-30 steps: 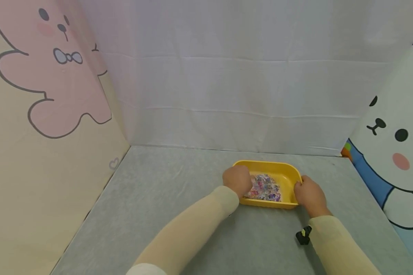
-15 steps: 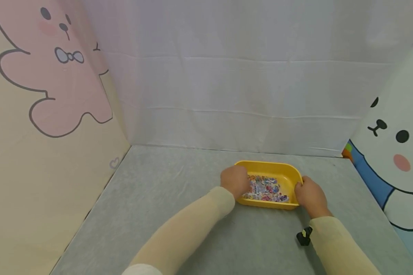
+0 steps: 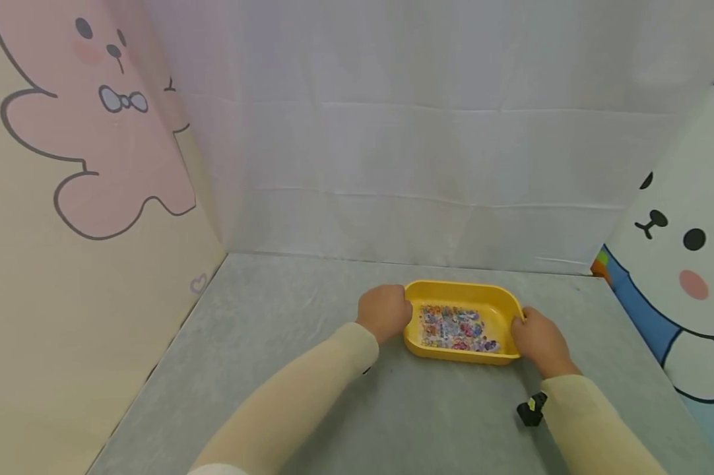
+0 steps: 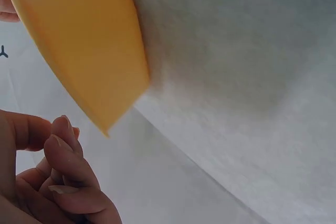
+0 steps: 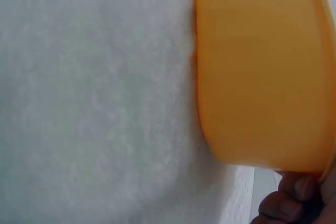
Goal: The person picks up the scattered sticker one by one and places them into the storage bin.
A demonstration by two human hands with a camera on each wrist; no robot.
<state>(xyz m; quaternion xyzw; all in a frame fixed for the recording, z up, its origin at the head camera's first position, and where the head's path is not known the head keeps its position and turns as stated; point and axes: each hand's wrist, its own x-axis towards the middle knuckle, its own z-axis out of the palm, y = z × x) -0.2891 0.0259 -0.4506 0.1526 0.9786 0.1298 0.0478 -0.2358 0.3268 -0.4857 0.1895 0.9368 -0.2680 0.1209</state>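
Observation:
A yellow tray [image 3: 505, 305] lies on the grey table with several small colourful pieces [image 3: 456, 328] spread over its bottom. My left hand [image 3: 385, 311] sits just outside the tray's left end. In the left wrist view its fingers [image 4: 65, 166] are curled with nothing between them, and a gap separates them from the tray wall [image 4: 84, 40]. My right hand [image 3: 538, 338] grips the tray's right end. In the right wrist view its fingertips [image 5: 291, 198] tuck under the rim of the yellow wall [image 5: 257, 72].
The grey felt table [image 3: 286, 343] is closed in by a white cloth wall [image 3: 404, 165] behind, a pink cartoon panel [image 3: 96, 145] on the left and a white bear panel [image 3: 678, 244] on the right. A small black clip [image 3: 529, 410] shows by my right sleeve.
My left hand has come out of the tray, where it lay over the colourful pieces, and moved to the tray's left end. The pieces now lie spread out. The right hand kept its grip.

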